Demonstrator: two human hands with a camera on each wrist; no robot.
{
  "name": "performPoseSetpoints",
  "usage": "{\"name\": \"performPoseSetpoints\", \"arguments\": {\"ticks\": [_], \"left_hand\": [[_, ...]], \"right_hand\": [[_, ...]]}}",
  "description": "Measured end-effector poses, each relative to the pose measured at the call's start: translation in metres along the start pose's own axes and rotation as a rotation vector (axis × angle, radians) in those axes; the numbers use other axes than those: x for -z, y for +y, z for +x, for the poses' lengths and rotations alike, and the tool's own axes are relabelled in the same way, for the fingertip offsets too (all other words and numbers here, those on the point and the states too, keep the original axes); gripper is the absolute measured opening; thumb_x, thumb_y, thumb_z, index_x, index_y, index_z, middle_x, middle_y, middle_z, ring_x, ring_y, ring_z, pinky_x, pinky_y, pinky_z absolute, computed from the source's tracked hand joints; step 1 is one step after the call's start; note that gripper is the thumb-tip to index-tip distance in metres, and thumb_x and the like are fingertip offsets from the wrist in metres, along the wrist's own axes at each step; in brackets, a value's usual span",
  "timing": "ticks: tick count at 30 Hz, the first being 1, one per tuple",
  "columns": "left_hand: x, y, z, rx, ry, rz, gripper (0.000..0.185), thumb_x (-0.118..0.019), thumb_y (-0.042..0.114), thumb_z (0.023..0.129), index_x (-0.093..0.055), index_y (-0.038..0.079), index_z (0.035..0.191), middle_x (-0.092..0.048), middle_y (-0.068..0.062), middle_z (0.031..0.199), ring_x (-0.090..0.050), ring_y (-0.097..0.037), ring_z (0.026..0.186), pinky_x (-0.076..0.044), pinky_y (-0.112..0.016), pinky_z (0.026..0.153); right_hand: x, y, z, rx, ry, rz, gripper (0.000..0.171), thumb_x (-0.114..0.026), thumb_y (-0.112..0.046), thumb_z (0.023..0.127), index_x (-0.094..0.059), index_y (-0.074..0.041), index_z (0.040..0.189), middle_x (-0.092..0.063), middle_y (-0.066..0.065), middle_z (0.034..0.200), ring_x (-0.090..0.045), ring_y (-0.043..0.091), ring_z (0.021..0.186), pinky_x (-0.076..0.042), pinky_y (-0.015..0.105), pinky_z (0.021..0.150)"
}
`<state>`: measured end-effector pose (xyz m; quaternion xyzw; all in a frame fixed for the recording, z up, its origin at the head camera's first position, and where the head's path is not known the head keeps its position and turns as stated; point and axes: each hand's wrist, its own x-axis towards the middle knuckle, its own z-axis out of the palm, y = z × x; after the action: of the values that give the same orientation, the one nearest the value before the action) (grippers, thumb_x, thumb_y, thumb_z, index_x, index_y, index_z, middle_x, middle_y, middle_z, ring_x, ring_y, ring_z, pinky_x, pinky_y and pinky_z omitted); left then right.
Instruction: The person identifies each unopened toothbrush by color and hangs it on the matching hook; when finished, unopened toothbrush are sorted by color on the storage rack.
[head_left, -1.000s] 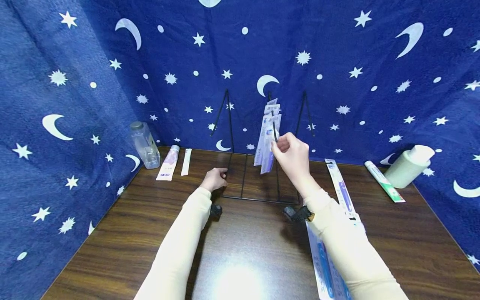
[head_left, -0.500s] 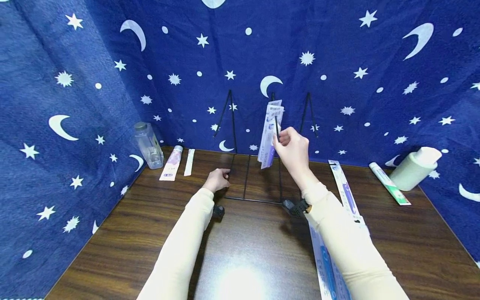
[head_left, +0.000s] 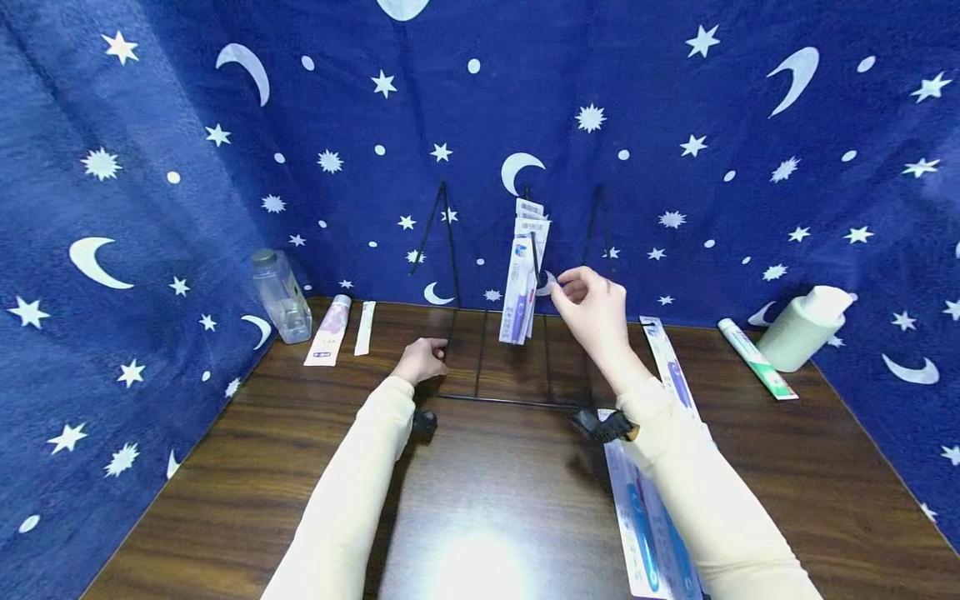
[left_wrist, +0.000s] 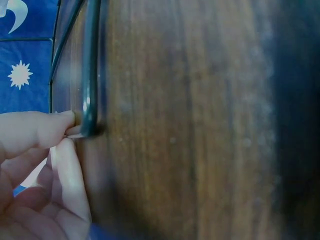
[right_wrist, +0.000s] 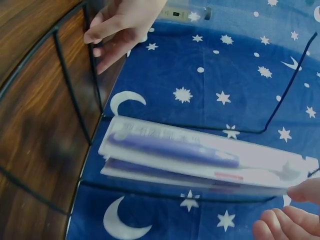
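A black wire display rack point(head_left: 510, 402) stands on the wooden table. Several packaged toothbrushes point(head_left: 517, 292) hang from its middle hook; the front pack shows a purple handle. My left hand point(head_left: 422, 361) is at the left side of the rack's base, thumb and index finger pinching the wire point(left_wrist: 91, 60) near its bent corner. To the right of the packs is my right hand point(head_left: 597, 310), thumb and fingers loosely bent with nothing between them. In the right wrist view its fingertips point(right_wrist: 302, 190) are right at the hanging end of the toothbrush packs point(right_wrist: 200, 150).
At left stand a clear plastic bottle point(head_left: 281, 300), a pink-white toothpaste tube point(head_left: 330, 329) and a slim white packet point(head_left: 365, 327). Packaged toothbrushes point(head_left: 637, 517) lie partly under my right forearm. Further right are a green-white tube point(head_left: 757, 358) and a pale cylindrical container point(head_left: 802, 333).
My right hand has let go of the front toothbrush pack and moved right, away from the hook. The packs now hang on their own, turned more to the front. The left hand stays put.
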<state>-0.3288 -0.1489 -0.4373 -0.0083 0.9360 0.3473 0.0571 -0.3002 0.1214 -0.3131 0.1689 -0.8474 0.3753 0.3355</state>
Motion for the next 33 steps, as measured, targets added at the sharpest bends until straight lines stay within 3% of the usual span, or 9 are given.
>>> {"name": "performPoseSetpoints", "arguments": {"ticks": [4,8,10,14,15,17,20,24,33], "left_hand": [[0.002,-0.003,-0.002,0.001,0.014,0.008,0.061,-0.07,0.0,0.068,-0.058,0.002,0.128,-0.061,-0.003,0.086,-0.053,-0.024,0.088,-0.045,-0.034,0.085],[0.005,-0.002,-0.005,0.01,0.015,-0.004,0.062,-0.07,-0.001,0.068,-0.057,0.001,0.129,-0.063,-0.006,0.09,-0.053,-0.023,0.085,-0.043,-0.027,0.072],[0.005,0.0,-0.005,0.012,0.013,-0.016,0.062,-0.07,-0.002,0.069,-0.057,0.0,0.129,-0.063,-0.007,0.091,-0.052,-0.024,0.084,-0.041,-0.025,0.068],[0.002,0.0,-0.004,0.004,0.013,-0.007,0.061,-0.07,-0.002,0.07,-0.056,0.0,0.13,-0.064,-0.009,0.091,-0.054,-0.025,0.087,-0.043,-0.029,0.075],[0.001,-0.001,-0.004,0.003,0.013,-0.004,0.061,-0.071,-0.002,0.07,-0.056,0.0,0.13,-0.063,-0.009,0.091,-0.054,-0.025,0.087,-0.044,-0.03,0.078],[0.0,-0.001,-0.004,0.009,0.007,-0.006,0.061,-0.07,-0.001,0.071,-0.056,0.0,0.13,-0.063,-0.008,0.091,-0.054,-0.026,0.089,-0.045,-0.034,0.083],[0.0,-0.001,-0.004,0.014,0.001,-0.011,0.061,-0.07,-0.002,0.071,-0.056,0.0,0.131,-0.061,-0.007,0.09,-0.053,-0.026,0.089,-0.045,-0.034,0.083],[0.0,0.002,-0.003,0.007,0.002,-0.012,0.062,-0.069,-0.001,0.07,-0.056,0.0,0.131,-0.062,-0.008,0.091,-0.053,-0.026,0.088,-0.044,-0.032,0.078],[-0.001,0.001,-0.002,-0.012,0.017,-0.008,0.063,-0.069,-0.001,0.067,-0.058,0.0,0.128,-0.066,-0.011,0.094,-0.057,-0.029,0.092,-0.046,-0.038,0.086]], "right_hand": [[0.009,0.011,-0.004,0.003,0.004,-0.033,0.015,-0.066,-0.013,0.082,-0.069,0.002,0.084,-0.069,0.013,0.07,-0.065,0.025,0.061,-0.05,0.037,0.062],[0.02,0.03,-0.011,-0.046,0.017,-0.073,0.017,-0.066,-0.014,0.082,-0.07,0.002,0.085,-0.069,0.013,0.07,-0.064,0.026,0.061,-0.048,0.036,0.063],[0.027,0.043,-0.016,-0.056,0.028,-0.084,0.017,-0.066,-0.013,0.082,-0.071,0.003,0.085,-0.069,0.014,0.07,-0.064,0.026,0.061,-0.045,0.026,0.062],[0.042,0.073,-0.03,-0.063,0.027,-0.141,0.016,-0.066,-0.012,0.082,-0.07,0.003,0.084,-0.069,0.015,0.07,-0.064,0.028,0.061,-0.042,0.02,0.06],[0.045,0.08,-0.033,-0.062,0.022,-0.152,0.015,-0.066,-0.011,0.081,-0.07,0.004,0.083,-0.069,0.016,0.071,-0.064,0.029,0.062,-0.042,0.021,0.061],[0.053,0.092,-0.038,-0.064,0.011,-0.185,0.014,-0.065,-0.009,0.081,-0.069,0.004,0.083,-0.068,0.017,0.072,-0.065,0.031,0.063,-0.045,0.033,0.062],[0.064,0.107,-0.043,-0.051,-0.012,-0.231,0.013,-0.064,-0.007,0.081,-0.068,0.005,0.082,-0.067,0.019,0.072,-0.063,0.033,0.064,-0.044,0.043,0.064],[0.077,0.123,-0.046,-0.062,-0.071,-0.291,0.015,-0.063,-0.008,0.081,-0.069,0.006,0.084,-0.067,0.019,0.073,-0.062,0.034,0.067,-0.043,0.046,0.065],[0.089,0.168,-0.045,-0.143,-0.212,-0.38,0.019,-0.062,-0.011,0.082,-0.069,0.006,0.088,-0.069,0.022,0.084,-0.064,0.04,0.076,-0.046,0.05,0.066]]}}
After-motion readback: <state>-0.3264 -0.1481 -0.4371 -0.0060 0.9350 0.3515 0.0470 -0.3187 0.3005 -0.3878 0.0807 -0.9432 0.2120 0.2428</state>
